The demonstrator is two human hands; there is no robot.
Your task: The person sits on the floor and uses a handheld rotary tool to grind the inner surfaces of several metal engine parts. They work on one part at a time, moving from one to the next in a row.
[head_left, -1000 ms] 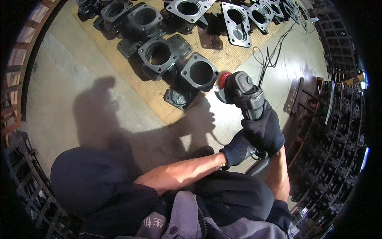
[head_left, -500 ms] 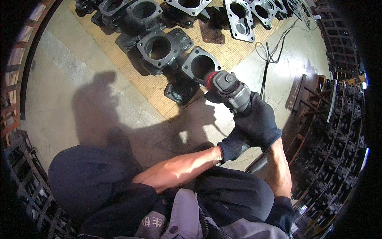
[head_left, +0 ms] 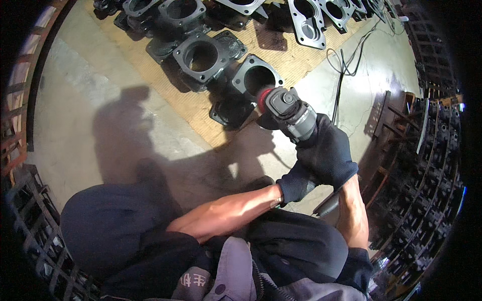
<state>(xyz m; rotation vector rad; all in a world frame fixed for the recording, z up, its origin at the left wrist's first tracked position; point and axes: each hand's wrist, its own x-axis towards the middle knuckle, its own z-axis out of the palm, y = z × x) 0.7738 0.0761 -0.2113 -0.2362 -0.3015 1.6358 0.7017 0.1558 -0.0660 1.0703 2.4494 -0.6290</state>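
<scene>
Grinder (head_left: pixel 296 116) in right-hand gloved fingers (head_left: pixel 312 145), head (head_left: pixel 282 102) beyond them

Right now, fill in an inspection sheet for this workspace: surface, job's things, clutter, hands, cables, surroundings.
Surface: tan ribbed mat on a grey floor.
Job's things: angle grinder with a red disc, at the near side of a square-flanged metal casting; whether they touch cannot be told.
Clutter: other dark castings crowd the mat.
Hands: both dark-gloved; right hand wraps the grinder, left hand lies below it, its grip hidden.
Cables: dark cables on the floor, right of the mat.
Surroundings: rows of dark parts at right; dark lattice at lower left.
</scene>
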